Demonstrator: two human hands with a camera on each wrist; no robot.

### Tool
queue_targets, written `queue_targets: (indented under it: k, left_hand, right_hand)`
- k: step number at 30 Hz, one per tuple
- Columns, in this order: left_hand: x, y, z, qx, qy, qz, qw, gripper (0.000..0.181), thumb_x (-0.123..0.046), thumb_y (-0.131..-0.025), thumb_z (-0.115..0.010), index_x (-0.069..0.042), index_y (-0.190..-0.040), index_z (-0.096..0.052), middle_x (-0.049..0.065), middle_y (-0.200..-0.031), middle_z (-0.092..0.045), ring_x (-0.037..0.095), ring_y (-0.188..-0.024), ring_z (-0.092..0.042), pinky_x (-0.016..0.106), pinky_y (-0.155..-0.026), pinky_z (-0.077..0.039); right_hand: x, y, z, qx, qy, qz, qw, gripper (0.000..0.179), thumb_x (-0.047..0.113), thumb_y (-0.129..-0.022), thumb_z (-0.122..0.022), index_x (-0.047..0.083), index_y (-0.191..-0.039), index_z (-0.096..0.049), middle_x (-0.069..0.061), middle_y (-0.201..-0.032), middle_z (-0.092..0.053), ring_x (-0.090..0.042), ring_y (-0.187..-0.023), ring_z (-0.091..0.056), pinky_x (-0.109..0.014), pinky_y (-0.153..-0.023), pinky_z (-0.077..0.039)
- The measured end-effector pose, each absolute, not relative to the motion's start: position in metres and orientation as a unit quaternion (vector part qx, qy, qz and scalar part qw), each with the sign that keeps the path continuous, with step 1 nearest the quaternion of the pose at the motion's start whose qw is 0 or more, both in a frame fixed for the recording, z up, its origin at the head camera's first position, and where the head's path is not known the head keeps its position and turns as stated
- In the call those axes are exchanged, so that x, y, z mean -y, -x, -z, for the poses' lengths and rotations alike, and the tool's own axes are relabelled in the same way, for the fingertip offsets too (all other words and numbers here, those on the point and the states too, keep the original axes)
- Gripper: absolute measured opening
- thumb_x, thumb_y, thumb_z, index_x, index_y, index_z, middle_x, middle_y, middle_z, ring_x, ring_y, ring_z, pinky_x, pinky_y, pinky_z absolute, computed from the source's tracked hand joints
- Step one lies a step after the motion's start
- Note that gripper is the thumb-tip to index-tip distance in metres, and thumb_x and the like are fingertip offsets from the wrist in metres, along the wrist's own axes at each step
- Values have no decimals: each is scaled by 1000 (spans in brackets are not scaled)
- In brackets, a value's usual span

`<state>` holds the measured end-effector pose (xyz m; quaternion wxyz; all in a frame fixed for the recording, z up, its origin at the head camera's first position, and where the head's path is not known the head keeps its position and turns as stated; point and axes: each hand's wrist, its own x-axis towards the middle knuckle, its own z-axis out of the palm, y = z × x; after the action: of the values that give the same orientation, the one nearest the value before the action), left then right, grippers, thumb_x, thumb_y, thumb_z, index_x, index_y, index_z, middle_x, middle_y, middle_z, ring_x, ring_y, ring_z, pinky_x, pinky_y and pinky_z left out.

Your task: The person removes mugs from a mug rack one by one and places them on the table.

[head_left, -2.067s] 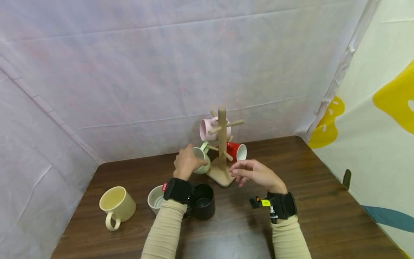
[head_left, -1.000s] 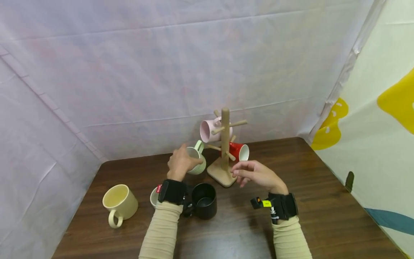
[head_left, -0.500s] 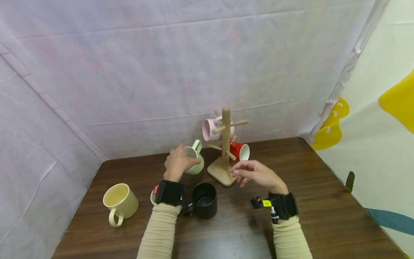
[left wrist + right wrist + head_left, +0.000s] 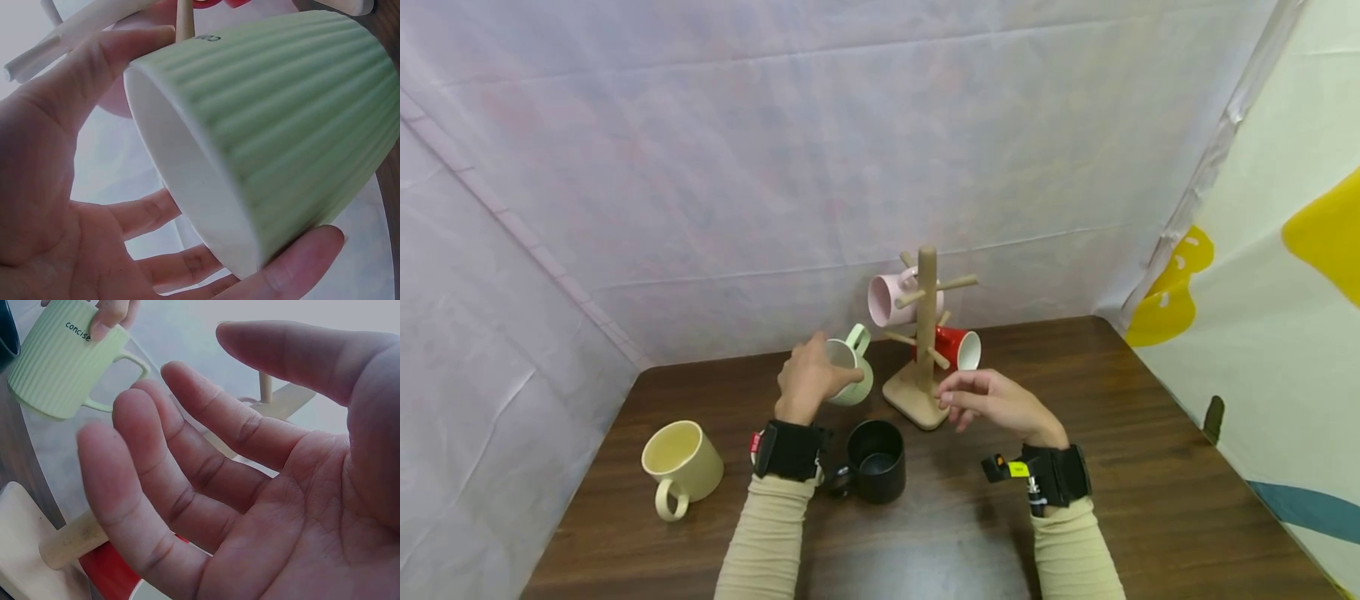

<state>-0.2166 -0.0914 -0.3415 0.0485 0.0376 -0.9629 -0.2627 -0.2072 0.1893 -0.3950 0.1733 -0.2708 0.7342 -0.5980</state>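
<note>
Head view: the camera looks forward and down over the brown table (image 4: 955,533), set back far enough to include the left hand (image 4: 808,379), the right hand (image 4: 996,406), the whole wooden rack (image 4: 927,333) and the pale cloth wall (image 4: 775,167) behind. Left wrist view: a tilted close-up across the left palm, the green mug (image 4: 294,119) filling much of the frame. Right wrist view: also tilted, the right palm large in the foreground, the same mug farther off at upper left. All three views share this mug and portions of the rack.
</note>
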Motion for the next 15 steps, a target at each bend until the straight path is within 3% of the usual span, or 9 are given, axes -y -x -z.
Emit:
queue_targets:
  k: [6,15]
  left_hand:
    - [93,211,338,965,-28,256,46,81,-46,-66,-77,-8,-132,-49,22,-118,-57,41,-102,-54,58,-83,-46]
    - [94,202,325,965,-12,257,41,76,-46,-67,-76,-11,-129,-50,19,-110,-60,38,-96,-56,58,-80,-46]
  right_hand:
    - [-185,206,397,-733,268,599,179,29,21,-93,-58,-3,-109,-62,-9,-94,-67,-25,-78,-64,-41,-70,-59]
    - [-183,205,394,-741,262,596,166,28,22,-93,-59,-2,-108,-62,-12,-92,-67,-27,-76,-64,-44,-70,-59]
